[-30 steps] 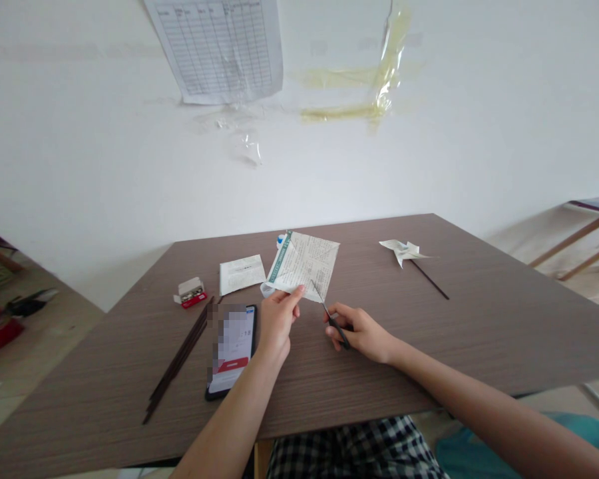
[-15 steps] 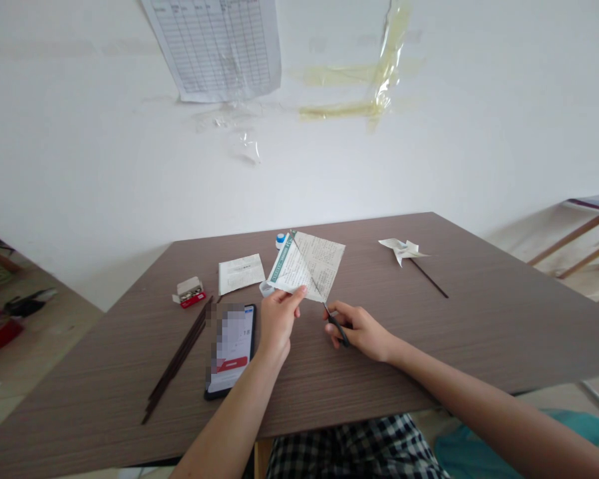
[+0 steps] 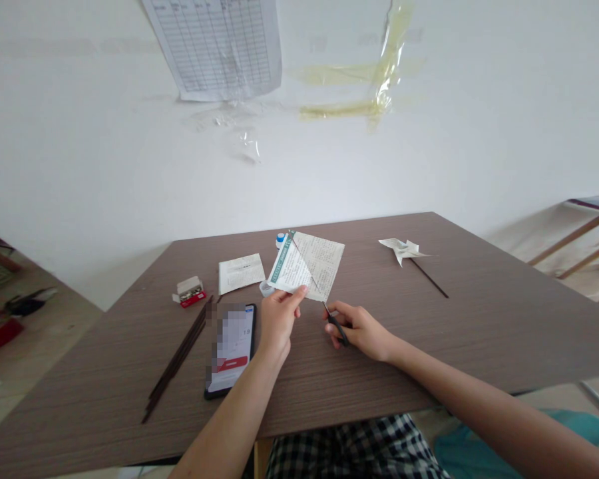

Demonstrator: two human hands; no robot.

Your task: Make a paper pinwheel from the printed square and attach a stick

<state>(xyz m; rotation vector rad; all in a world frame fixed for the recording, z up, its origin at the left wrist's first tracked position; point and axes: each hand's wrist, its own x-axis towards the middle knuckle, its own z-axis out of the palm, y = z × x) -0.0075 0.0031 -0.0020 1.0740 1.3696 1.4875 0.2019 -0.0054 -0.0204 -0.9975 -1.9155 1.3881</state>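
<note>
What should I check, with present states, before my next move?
1. Left hand gripping the printed paper: ok.
2. Right hand holding the black-handled scissors: ok.
3. Left fingers safely away from the scissors' cutting edges: cannot tell.
4. How far the scissors are open: cannot tell.
5. Paper pinwheel lying apart from both hands: ok.

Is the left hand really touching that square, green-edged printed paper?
Touching. The head view shows the left hand gripping the square, green-edged printed paper, thumb over its lower edge.
</note>
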